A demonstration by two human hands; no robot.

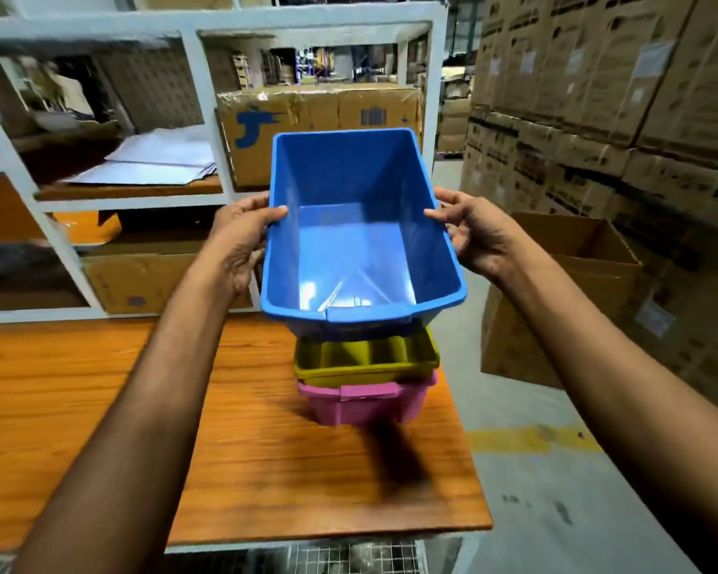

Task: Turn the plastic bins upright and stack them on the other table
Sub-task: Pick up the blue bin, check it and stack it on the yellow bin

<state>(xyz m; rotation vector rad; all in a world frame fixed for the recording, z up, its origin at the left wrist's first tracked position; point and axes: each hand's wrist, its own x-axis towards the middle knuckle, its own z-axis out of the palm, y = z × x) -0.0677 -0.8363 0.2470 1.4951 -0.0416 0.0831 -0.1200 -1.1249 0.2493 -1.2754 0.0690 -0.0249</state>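
Note:
A blue plastic bin (357, 242) hangs upright in the air, its open top tilted toward me. My left hand (241, 238) grips its left rim and my right hand (473, 234) grips its right rim, thumbs inside the walls. Directly below it a yellow bin (365, 358) sits nested in a pink bin (365, 401). That pair stands upright on the wooden table (183, 428) near its right edge. The blue bin hides most of the yellow bin's inside.
A white metal shelf frame (208, 118) with cardboard boxes and papers stands behind the table. An open cardboard box (556, 300) sits on the floor to the right, with tall stacks of cartons (618, 97) behind it. A yellow floor line (531, 439) runs beside the table.

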